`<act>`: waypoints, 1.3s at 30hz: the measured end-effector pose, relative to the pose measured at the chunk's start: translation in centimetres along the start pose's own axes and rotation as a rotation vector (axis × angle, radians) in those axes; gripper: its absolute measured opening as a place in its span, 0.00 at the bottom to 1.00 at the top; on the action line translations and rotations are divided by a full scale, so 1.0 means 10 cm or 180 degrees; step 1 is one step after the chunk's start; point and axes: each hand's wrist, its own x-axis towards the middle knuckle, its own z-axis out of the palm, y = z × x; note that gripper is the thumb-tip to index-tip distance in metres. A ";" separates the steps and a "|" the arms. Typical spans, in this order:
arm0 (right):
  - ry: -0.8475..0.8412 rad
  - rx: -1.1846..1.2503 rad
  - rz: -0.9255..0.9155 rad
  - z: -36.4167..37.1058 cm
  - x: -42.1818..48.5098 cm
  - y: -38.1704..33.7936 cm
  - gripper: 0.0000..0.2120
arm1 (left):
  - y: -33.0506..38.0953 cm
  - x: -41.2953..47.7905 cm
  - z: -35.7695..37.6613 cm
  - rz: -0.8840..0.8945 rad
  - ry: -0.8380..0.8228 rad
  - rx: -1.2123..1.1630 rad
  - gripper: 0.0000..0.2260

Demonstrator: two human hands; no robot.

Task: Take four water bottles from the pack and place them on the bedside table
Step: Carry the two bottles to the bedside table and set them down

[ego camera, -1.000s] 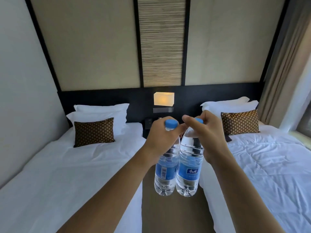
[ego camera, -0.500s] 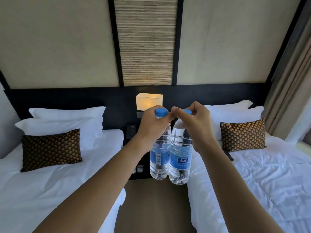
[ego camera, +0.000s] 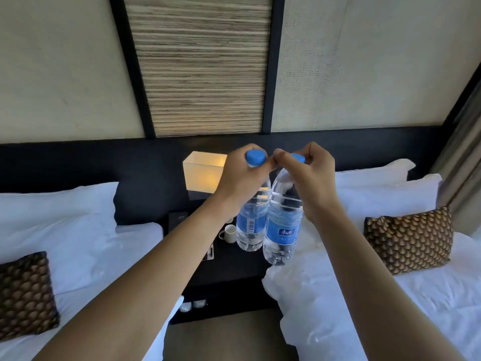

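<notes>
My left hand (ego camera: 238, 178) grips the neck of a clear water bottle (ego camera: 251, 225) with a blue cap and blue label. My right hand (ego camera: 311, 175) holds a second, matching water bottle (ego camera: 282, 231) by its neck. Both bottles hang upright side by side, touching, in the air above the dark bedside table (ego camera: 234, 267) between two beds. My two hands touch at the fingertips. The pack is not in view.
A white cup (ego camera: 229, 233) and a small card stand on the bedside table. A lit box lamp (ego camera: 204, 171) is mounted on the dark headboard above it. White beds with patterned cushions (ego camera: 408, 239) flank the narrow aisle. A curtain hangs at the far right.
I have come closer to the bedside table between the beds. Both hands still hold their bottles, now over the table top, which has come into view.
</notes>
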 end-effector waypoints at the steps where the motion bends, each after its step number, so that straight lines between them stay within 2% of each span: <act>1: -0.0015 0.0013 0.0018 0.04 0.24 0.16 0.19 | -0.14 0.24 0.04 -0.0031 0.0005 -0.0030 0.14; 6: -0.0267 0.0032 -0.0030 0.23 1.35 1.14 0.19 | -1.03 1.29 0.30 -0.0056 0.0036 -0.0042 0.12; 8: -0.0377 0.0060 -0.0081 0.27 1.70 1.60 0.20 | -1.46 1.60 0.43 -0.0042 0.0005 -0.0043 0.15; 10: -0.0473 0.0084 -0.0125 0.31 1.96 2.10 0.22 | -1.92 1.85 0.55 -0.0046 -0.0045 -0.0084 0.20; 14: -0.0548 0.0116 -0.0010 0.39 2.29 3.20 0.21 | -2.99 2.23 0.79 -0.0110 -0.0072 -0.0133 0.19; 17: -0.0525 0.0069 0.0058 0.49 2.44 4.06 0.21 | -3.84 2.44 0.96 -0.0145 -0.0026 -0.0069 0.22; 23: -0.0308 0.0002 -0.0074 0.77 2.54 5.92 0.18 | -5.67 2.70 1.21 0.0030 -0.0043 0.0234 0.16; 30: 0.0016 0.0043 -0.0258 1.18 2.50 7.81 0.18 | -7.51 2.77 1.34 0.0111 0.0022 0.0298 0.18; 34: 0.0147 -0.0031 -0.0288 1.32 2.55 8.54 0.17 | -8.26 2.84 1.40 0.0150 0.0033 0.0367 0.17; 39: 0.0254 -0.0029 -0.0313 1.43 2.60 9.02 0.17 | -8.72 2.94 1.48 0.0111 0.0146 0.0377 0.17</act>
